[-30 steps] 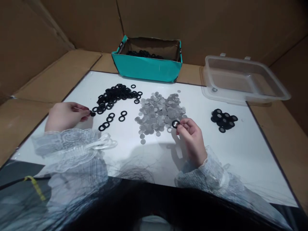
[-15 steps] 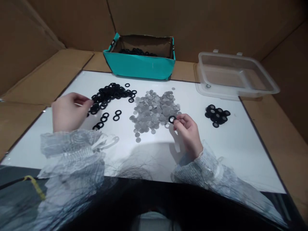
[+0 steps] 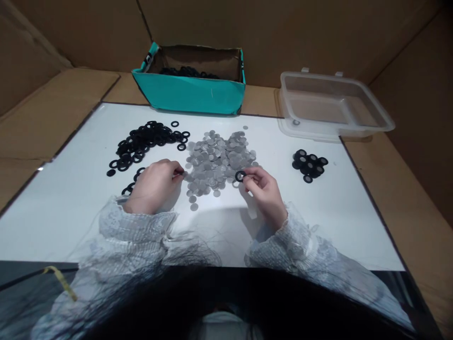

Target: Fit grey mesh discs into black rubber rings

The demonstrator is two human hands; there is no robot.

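Between the thumb and fingers of my right hand [image 3: 264, 191] is a black ring [image 3: 240, 176], held upright at the right edge of a heap of silver discs [image 3: 219, 163]. My left hand [image 3: 154, 184] is pinched at the left edge of that heap, with a small dark piece at its fingertips that is mostly hidden. Behind my left hand spreads a pile of black rings [image 3: 148, 137], and a few more rings [image 3: 128, 190] lie partly covered by the hand. Black pieces with grey centres [image 3: 310, 165] are grouped on the right.
A teal box [image 3: 191, 93] with black rings inside stands at the back. To its right is a clear plastic container [image 3: 318, 123] near the white board's back edge. Cardboard walls [image 3: 262, 28] enclose the work surface [image 3: 307, 222].
My left hand has moved right, from the pile of black rings to the edge of the disc heap. My right hand still holds its ring. The view has shifted slightly.
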